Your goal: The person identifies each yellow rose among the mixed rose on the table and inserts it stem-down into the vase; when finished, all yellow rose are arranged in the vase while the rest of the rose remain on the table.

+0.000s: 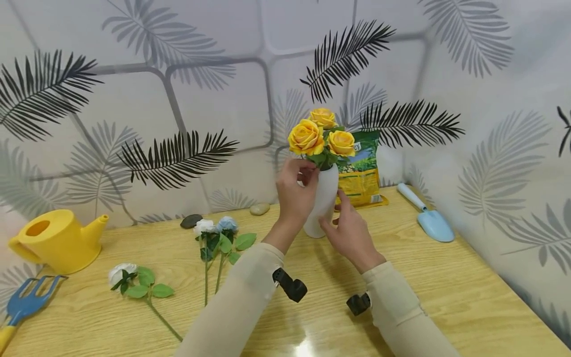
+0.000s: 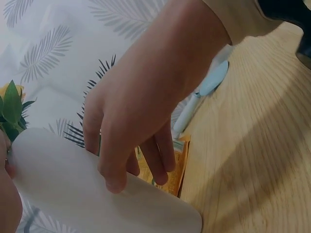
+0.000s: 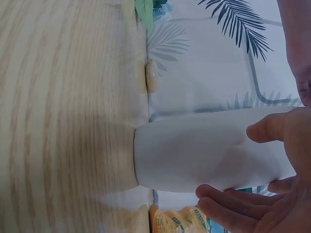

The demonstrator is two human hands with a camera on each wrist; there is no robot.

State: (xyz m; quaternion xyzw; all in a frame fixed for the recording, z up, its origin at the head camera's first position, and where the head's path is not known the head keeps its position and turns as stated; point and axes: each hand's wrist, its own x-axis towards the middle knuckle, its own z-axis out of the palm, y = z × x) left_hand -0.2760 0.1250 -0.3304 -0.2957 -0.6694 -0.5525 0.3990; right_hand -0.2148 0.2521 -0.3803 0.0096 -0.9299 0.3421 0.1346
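Note:
A white vase (image 1: 327, 191) stands at the back of the wooden table (image 1: 446, 292) with three yellow roses (image 1: 306, 137) in it. My left hand (image 1: 307, 174) is at the vase's mouth, fingers curled around the rose stems below the leaves. My right hand (image 1: 343, 223) holds the vase low on its right side. In the right wrist view the thumb (image 3: 262, 128) lies on one side of the vase (image 3: 194, 150) and the fingers (image 3: 228, 204) on the other. The left wrist view shows the right hand's fingers (image 2: 114, 170) lying over the vase (image 2: 73, 194).
A yellow watering can (image 1: 55, 240) and blue hand rake (image 1: 27, 300) sit far left. A white rose (image 1: 134, 282) and a white and blue pair (image 1: 216, 233) lie left of my arms. Two pebbles (image 1: 192, 220), a green-yellow bag (image 1: 361, 173) and a blue trowel (image 1: 426, 213) line the wall.

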